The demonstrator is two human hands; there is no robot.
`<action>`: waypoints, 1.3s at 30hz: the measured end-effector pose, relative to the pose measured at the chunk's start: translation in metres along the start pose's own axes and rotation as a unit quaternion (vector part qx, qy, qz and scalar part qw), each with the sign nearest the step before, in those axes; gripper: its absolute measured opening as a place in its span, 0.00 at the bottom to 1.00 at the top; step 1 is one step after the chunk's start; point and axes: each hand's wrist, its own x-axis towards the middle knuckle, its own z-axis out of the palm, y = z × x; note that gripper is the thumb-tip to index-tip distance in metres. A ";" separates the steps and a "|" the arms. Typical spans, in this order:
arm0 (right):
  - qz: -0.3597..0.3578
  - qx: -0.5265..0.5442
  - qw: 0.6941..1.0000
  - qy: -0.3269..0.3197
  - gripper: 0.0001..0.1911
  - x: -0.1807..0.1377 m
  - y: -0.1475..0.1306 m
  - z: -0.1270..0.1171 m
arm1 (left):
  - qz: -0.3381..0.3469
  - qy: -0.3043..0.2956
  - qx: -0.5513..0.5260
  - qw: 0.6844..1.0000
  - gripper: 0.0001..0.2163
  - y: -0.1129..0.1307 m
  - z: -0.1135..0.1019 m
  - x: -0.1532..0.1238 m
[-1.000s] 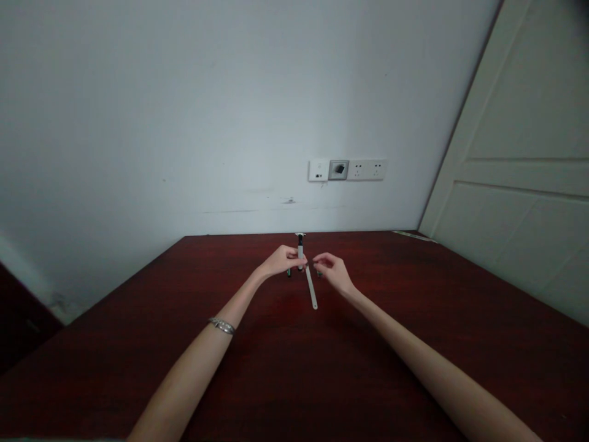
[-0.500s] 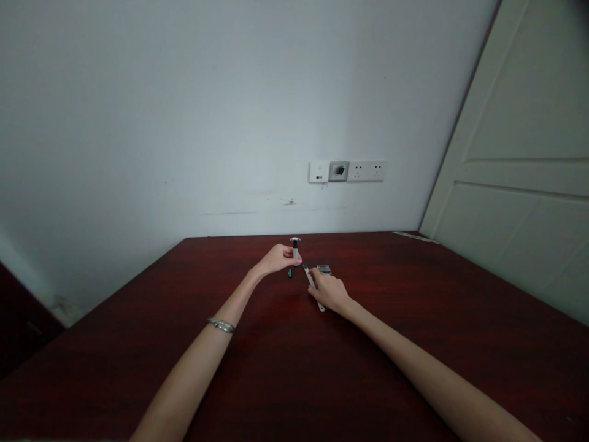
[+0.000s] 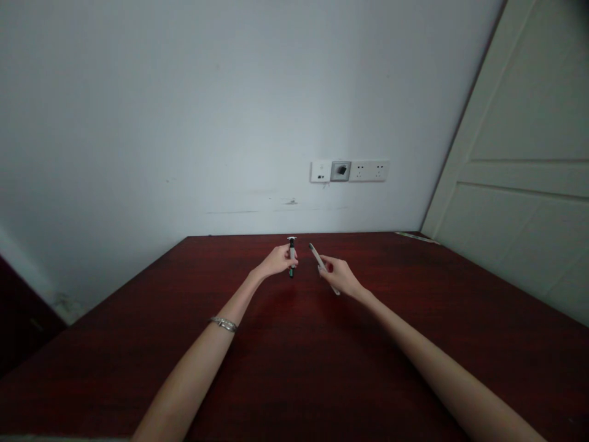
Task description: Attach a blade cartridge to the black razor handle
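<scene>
My left hand (image 3: pixel 278 260) is closed round a white and black T-shaped tool (image 3: pixel 292 250). It stands upright with its wide pale head on top. A small dark green piece (image 3: pixel 291 274) shows just under the tool's lower end; whether the two touch I cannot tell. My right hand (image 3: pixel 339 275) pinches a slim whitish stick (image 3: pixel 319 256) with a dark tip. The stick slants with its tip up and to the left, and its lower end shows below the hand. A gap separates the two held items. The small clear case seen earlier is hidden by my right hand.
The dark red wooden table (image 3: pixel 276 368) reaches back to a pale wall (image 3: pixel 253 123). Sockets and switches (image 3: pixel 350 171) sit on the wall. At right stands a pale panelled door (image 3: pixel 519 172), and a thin strip (image 3: pixel 416 237) lies near the table's back right corner.
My right hand has lifted the whitish stick and moved slightly right and up with it, covering the clear case. My left hand has shifted slightly with the T-shaped tool.
</scene>
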 end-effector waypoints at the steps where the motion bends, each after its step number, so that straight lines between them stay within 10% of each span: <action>1: -0.018 0.007 1.000 0.020 0.21 0.002 0.003 -0.004 | 0.009 0.007 0.033 0.999 0.06 -0.003 0.000 0.000; 21: -0.226 -0.230 0.943 0.080 0.35 -0.002 -0.016 -0.034 | 0.050 0.012 0.141 0.989 0.09 0.000 0.018 -0.002; 39: -0.247 -0.210 0.941 0.094 0.34 -0.002 0.002 -0.036 | 0.039 -0.006 0.157 0.987 0.10 0.003 0.010 -0.004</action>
